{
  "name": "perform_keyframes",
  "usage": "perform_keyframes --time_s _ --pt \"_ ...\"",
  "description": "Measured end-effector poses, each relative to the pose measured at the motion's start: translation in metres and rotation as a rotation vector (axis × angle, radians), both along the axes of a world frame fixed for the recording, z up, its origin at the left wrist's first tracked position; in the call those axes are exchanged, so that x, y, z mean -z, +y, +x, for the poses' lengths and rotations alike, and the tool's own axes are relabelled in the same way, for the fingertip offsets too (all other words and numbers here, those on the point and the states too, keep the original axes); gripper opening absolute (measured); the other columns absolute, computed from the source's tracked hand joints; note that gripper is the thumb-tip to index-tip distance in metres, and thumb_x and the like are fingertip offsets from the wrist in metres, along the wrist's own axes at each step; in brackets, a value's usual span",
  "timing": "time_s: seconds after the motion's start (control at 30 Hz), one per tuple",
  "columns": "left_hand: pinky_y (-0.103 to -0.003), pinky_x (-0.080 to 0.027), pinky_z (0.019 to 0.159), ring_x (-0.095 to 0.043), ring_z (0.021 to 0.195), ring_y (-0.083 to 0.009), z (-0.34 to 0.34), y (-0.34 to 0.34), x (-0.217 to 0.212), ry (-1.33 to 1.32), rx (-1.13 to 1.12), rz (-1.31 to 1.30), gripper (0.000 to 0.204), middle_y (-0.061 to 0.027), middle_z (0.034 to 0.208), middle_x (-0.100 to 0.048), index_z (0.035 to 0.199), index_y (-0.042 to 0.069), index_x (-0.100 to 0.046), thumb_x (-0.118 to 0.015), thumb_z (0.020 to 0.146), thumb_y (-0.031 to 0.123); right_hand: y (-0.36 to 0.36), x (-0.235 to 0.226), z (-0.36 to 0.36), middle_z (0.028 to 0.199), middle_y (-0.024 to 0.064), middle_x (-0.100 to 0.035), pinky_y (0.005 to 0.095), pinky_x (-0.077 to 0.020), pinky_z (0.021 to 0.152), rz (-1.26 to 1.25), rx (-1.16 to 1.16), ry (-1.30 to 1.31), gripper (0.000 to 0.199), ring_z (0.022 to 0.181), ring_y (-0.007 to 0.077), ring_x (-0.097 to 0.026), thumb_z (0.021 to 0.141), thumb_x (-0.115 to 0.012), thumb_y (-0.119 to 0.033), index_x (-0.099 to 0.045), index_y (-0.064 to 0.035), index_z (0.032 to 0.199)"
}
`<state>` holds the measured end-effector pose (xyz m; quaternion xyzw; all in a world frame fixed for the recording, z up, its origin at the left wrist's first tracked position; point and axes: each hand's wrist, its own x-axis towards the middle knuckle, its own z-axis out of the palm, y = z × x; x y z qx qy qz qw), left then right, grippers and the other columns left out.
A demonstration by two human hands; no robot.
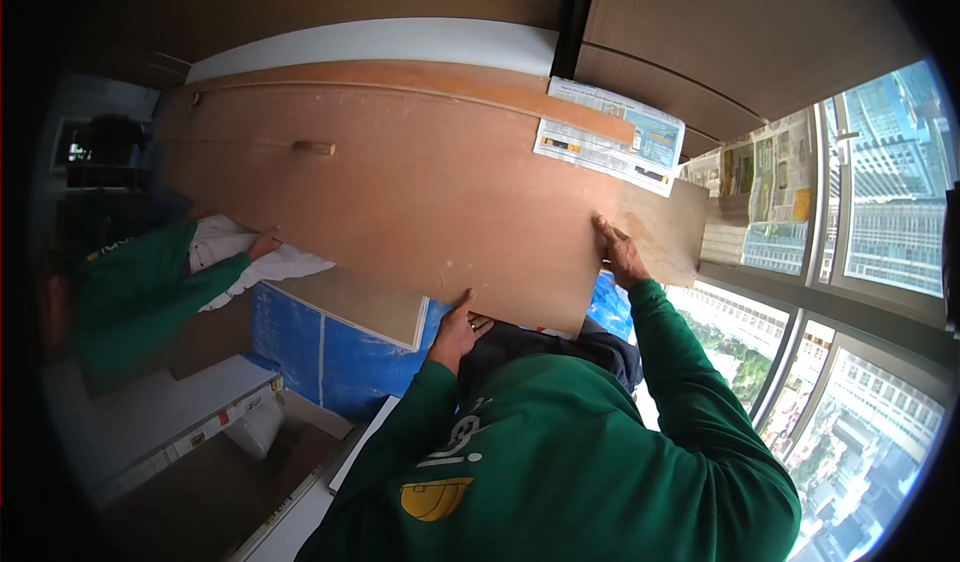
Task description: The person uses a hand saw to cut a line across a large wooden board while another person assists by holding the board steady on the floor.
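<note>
Green sleeves (560, 442) fill the lower middle of the view, rising from the person's chest toward a large brown board (400, 192) held up in front of them. Everything else is placed against that board.

It is a broad, flat wooden panel, reddish-brown and matt, with pale scuffs and small light specks scattered over its face. A raised strip runs along its upper edge, and a short wooden peg (313, 148) sticks out of its upper left part. Toward its right end the colour fades to a lighter, worn tan.

The left hand (457, 329) is at the board's lower edge near the middle, thumb up against the face and fingers curled under the edge, gripping it. The right hand (620, 252) is at the lower edge further right, fingers spread flat on the face and clasping the edge there.

At the board's left end another person in a green sleeve (150, 282) holds a hand (264, 246) with a white cloth (270, 267) against the lower edge.

Printed paper sheets (610, 137) lie across the board's upper right corner. More newspaper (760, 177) covers the surface just past its right end, beside tall windows (880, 192) showing high buildings. Below the board's lower left part sits a pale panel (365, 307) on blue wrapped material (320, 347). Above the board runs a white strip (380, 42) under dark brown cabinet fronts (700, 32).
</note>
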<state>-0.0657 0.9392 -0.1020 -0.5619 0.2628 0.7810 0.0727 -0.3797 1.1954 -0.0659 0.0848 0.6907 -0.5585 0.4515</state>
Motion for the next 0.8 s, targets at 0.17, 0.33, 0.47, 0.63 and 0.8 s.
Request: perform_keyframes --time_s 0.17,0.33,0.47,0.63,0.8 --pt "-0.049 -0.050 0.110 -0.070 0.122 -0.0300 0.005 -0.014 -0.009 0.019 0.211 0.067 0.060 -0.0134 0.132 -0.074 0.144 0.013 -0.063 -0.069 0.105 0.059 0.014 -0.010 0.087 0.079 0.0057 -0.049 0.0405 -0.0527 0.075 0.132 0.051 -0.050 0.083 0.077 0.0206 -0.053 0.100 -0.051 -0.086 -0.061 -0.0038 0.093" --pt "-0.048 -0.052 0.109 -0.071 0.122 -0.0308 0.015 -0.043 0.004 0.053 0.325 0.070 0.065 -0.0151 0.132 -0.074 0.146 0.010 -0.061 -0.070 0.105 0.058 0.015 -0.021 0.163 0.079 0.0079 -0.060 0.0403 -0.0566 0.073 0.193 -0.056 0.149 0.093 0.071 0.0199 -0.059 0.102 -0.047 -0.084 -0.067 0.0061 0.112" --pt "-0.049 -0.053 0.109 -0.071 0.123 -0.0335 0.031 -0.089 0.005 0.046 0.295 -0.007 0.072 -0.0217 0.133 -0.071 0.149 0.002 -0.058 -0.074 0.103 0.055 -0.006 -0.015 0.185 0.097 0.0173 -0.074 0.0414 -0.0597 0.080 0.129 0.059 -0.056 0.102 0.083 0.0260 -0.070 0.103 -0.046 -0.083 -0.065 0.0126 0.135" --pt "-0.050 -0.054 0.106 -0.070 0.122 -0.0341 0.076 -0.145 0.004 0.091 0.228 -0.124 0.080 -0.0254 0.138 -0.068 0.152 -0.003 -0.055 -0.076 0.101 0.055 0.008 0.013 0.172 0.131 0.0242 -0.074 0.0447 -0.0637 0.097 0.195 -0.043 -0.112 0.106 0.112 0.0309 -0.078 0.103 -0.044 -0.084 -0.055 0.0109 0.149" --pt "-0.045 -0.060 0.092 -0.076 0.107 -0.0303 0.131 -0.168 0.016 0.080 0.069 -0.265 0.072 -0.0230 0.123 -0.074 0.138 -0.005 -0.065 -0.078 0.099 0.055 0.070 0.055 0.148 0.106 0.0209 -0.078 0.0421 -0.0655 0.072 0.127 -0.423 0.234 0.102 0.086 0.0289 -0.077 0.095 -0.085 -0.020 -0.020 -0.0049 0.172"
